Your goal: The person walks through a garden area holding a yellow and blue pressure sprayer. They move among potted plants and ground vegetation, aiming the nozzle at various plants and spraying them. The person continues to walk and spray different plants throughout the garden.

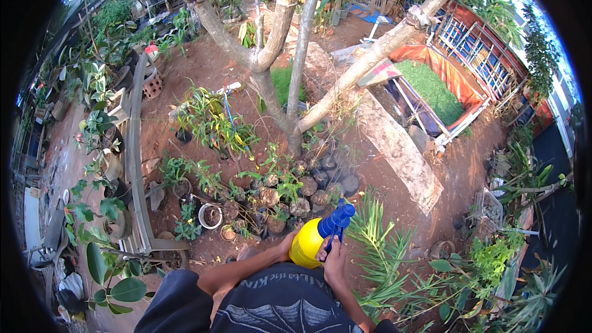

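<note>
A yellow pressure sprayer bottle [306, 243] with a blue pump head [336, 219] is held in front of my torso, its nozzle facing away from me. My right hand [334, 255] is wrapped around the blue handle below the head. Against the left side of the yellow body lies my left hand [286, 246], its fingers partly hidden behind the bottle. Fine mist hangs in the air beyond the nozzle. Just past it stand several small potted plants [289, 189] and soil-filled pots [309, 186], crowded at the foot of a branching tree [291, 134].
A wooden bench [137, 148] lined with potted plants runs along the left. Palm fronds [379, 240] spread close by on the right. Beyond the tree, a pale slab [397, 148] crosses bare soil near an orange-lined pond [434, 88] covered in green plants.
</note>
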The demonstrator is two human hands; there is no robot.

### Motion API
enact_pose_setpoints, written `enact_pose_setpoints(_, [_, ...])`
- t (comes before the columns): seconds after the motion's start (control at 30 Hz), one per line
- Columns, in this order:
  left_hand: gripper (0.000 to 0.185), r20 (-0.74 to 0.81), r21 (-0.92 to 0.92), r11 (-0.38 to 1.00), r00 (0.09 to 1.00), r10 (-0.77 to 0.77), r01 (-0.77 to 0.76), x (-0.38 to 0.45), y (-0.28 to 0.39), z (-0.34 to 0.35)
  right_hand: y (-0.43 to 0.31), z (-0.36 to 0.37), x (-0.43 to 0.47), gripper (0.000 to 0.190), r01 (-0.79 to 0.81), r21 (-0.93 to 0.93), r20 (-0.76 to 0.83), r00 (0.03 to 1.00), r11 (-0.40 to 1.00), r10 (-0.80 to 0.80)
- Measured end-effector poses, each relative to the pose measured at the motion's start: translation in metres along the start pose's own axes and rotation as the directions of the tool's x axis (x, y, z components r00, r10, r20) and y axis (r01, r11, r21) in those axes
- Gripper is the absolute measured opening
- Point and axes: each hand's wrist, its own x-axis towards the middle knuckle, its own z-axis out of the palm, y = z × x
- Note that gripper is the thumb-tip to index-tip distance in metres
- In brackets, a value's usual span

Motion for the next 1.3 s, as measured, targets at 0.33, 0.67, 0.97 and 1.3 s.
enact_pose_setpoints(0.33, [0.061, 0.021, -0.030, 0.998, 0.998, 0.052, -0.051, -0.003, 0.005, 0.001, -0.001, 0.002, 0.002, 0.035, -0.012, 0.021, 0.050, 0.999, 1.000, 0.011])
enact_pose_setpoints(0.67, [0.061, -0.066, 0.006, 0.998, 0.996, 0.062, -0.062, 0.001, 0.007, 0.000, -0.002, 0.003, 0.003, 0.035, -0.021, 0.011, 0.053, 0.998, 1.000, 0.020])
enact_pose_setpoints(0.97, [0.063, -0.014, -0.027, 0.995, 0.996, 0.093, -0.093, -0.001, 0.008, 0.002, 0.000, -0.003, -0.003, 0.037, -0.002, -0.057, 0.146, 0.989, 0.998, 0.010])
enact_pose_setpoints(1.3, [0.060, -0.008, -0.057, 0.977, 0.979, 0.204, -0.204, -0.001, 0.012, 0.007, -0.003, -0.004, -0.003, 0.039, 0.025, -0.132, 0.168, 0.986, 0.991, -0.003])
